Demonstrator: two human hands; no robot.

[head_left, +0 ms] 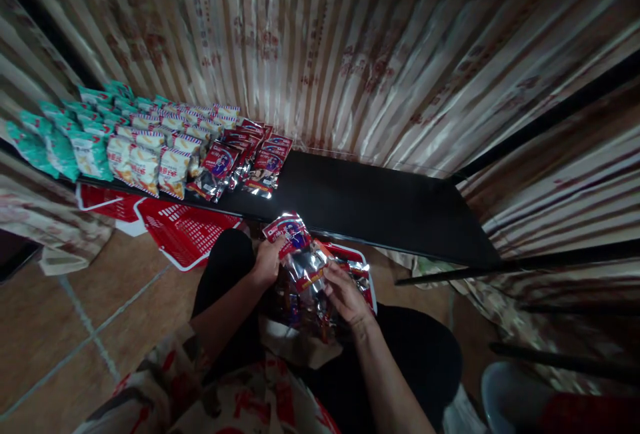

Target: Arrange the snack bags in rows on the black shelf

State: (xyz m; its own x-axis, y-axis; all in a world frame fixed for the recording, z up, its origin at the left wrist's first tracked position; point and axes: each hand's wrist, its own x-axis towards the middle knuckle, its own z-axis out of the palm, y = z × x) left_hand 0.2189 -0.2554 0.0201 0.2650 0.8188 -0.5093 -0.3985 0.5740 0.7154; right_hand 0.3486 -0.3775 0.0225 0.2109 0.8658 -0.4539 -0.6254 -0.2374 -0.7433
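Note:
My left hand [269, 262] is closed on the upper left side of a shiny red and silver snack packet [295, 237], its printed face turned up. Fingers of my right hand [346, 291] pinch its lower right part; whether a second packet lies under it, I cannot tell. Both hands are above a red basket with a white rim [373, 287] between my knees. Inside it lie several more red and silver packets [313, 311], partly hidden by my hands. Similar red packets [267, 164] stand in rows on the black shelf [370, 197] ahead.
Left of the red packets, the shelf bears rows of white and yellow snack bags [145, 161] and green bags [60, 141]. Red baskets [180, 231] sit on the tiled floor below. A striped curtain [300, 41] hangs behind, and dark metal bars [550, 114] cross the right side.

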